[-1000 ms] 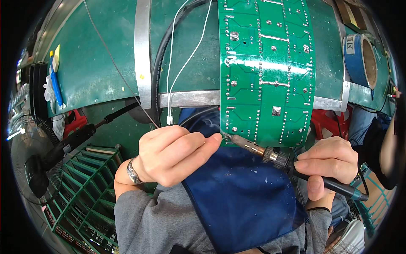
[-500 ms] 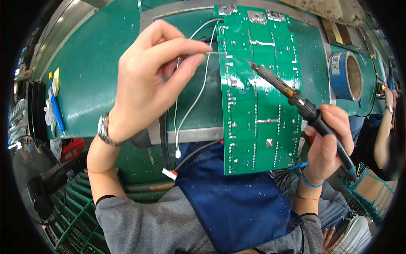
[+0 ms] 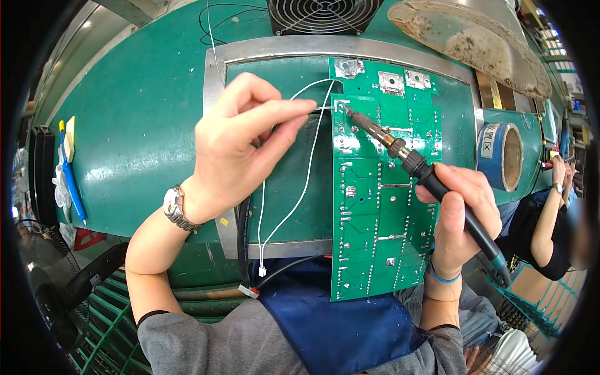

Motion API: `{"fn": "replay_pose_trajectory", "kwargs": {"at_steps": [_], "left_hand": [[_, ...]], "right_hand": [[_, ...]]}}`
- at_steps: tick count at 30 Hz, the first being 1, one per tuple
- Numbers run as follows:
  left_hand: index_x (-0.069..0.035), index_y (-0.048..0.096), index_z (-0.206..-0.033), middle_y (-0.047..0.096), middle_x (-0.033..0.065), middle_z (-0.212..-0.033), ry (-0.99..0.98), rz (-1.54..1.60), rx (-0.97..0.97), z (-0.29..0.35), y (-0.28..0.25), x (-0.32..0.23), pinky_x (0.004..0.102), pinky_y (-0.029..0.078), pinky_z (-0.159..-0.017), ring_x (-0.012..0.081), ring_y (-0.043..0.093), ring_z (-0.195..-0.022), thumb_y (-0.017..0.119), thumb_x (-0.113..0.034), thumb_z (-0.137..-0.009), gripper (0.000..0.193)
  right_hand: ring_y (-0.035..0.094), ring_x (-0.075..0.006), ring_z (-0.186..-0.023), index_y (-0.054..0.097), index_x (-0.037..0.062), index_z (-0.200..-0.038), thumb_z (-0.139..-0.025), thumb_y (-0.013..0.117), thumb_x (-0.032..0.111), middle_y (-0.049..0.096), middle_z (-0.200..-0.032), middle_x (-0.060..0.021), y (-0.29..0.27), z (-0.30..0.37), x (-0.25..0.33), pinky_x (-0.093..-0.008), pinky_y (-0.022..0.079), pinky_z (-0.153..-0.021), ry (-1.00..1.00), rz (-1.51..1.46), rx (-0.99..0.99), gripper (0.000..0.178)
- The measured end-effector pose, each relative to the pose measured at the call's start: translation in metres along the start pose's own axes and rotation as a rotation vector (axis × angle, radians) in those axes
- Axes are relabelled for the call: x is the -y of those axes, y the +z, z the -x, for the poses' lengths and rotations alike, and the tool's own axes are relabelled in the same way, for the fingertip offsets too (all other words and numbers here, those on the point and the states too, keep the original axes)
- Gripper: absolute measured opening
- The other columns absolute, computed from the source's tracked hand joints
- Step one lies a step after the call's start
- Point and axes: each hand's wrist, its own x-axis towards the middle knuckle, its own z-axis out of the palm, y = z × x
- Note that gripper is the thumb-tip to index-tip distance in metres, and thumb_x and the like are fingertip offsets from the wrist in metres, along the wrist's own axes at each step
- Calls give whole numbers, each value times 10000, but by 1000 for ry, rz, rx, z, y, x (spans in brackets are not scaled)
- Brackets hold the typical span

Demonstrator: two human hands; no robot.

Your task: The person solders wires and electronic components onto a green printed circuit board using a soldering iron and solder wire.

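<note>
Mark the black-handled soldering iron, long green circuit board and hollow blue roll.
Black-handled soldering iron (image 3: 429, 180): head view, front of the handle.
Long green circuit board (image 3: 389, 210): head view, middle of its face.
Hollow blue roll (image 3: 490, 164): head view, blue outer wall.

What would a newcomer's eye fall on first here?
The long green circuit board right of centre comes first, its near end over the blue apron. The right hand holds a soldering iron, tip at the board's upper left, where the left hand pinches a thin strand. A black fan shows at the top edge.
</note>
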Motion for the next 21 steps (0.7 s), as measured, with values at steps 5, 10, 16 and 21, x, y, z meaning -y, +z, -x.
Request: {"fn": "replay_pose_trajectory", "kwargs": {"at_steps": [5, 10, 16, 21], "left_hand": [[-78, 735, -988, 521, 11, -799, 41, -5, 65, 3, 4, 5, 202, 425, -515, 66, 507, -588, 719, 65, -748, 281], [-80, 733, -995, 528, 18, -793, 71, -44, 68, 3, 4, 5, 214, 440, -520, 85, 517, -596, 715, 69, -746, 291], [-86, 734, -997, 527, 14, -771, 63, -45, 83, 5, 2, 5, 215, 436, -517, 86, 519, -600, 723, 63, -739, 298], [-91, 735, -998, 522, 8, -758, 55, -24, 68, 6, 1, 4, 210, 417, -502, 74, 507, -594, 724, 63, -737, 303]], "right_hand": [[679, -245, -820, 681, -30, -1028, -842, 684, 109, 683, -926, -173, -4, -2, 4, -330, 560, -733, -121, 68, 115, 232], [687, -257, -850, 686, -18, -1047, -796, 727, 61, 678, -992, -183, -4, 0, 6, -318, 573, -740, -120, 85, 150, 267], [693, -248, -884, 695, 12, -1064, -762, 750, 52, 686, -1000, -156, 1, 3, 15, -326, 582, -761, -202, 195, 171, 309], [693, -249, -898, 698, 13, -1041, -763, 746, 51, 692, -982, -150, 2, 6, 15, -327, 584, -767, -133, 147, 147, 284]]}}
